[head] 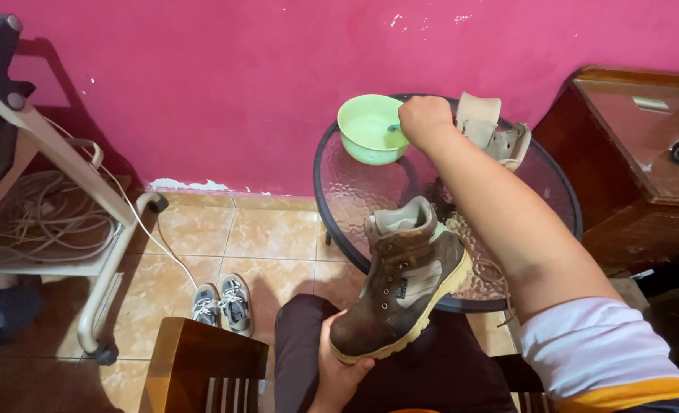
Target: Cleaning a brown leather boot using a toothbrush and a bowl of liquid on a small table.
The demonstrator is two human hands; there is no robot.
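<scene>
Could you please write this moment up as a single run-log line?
left hand: holds brown boot by toe, over lap | right hand: reaching to green bowl on glass table, grip on something blue unclear | second boot: on table

A brown boot (laces out, pale sole) tilts toe-down over the lap; a green bowl sits on the table.

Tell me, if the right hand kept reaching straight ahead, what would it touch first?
Most likely the green bowl: the right hand is already at its rim, by something blue inside. Depth is hard to judge.
</scene>
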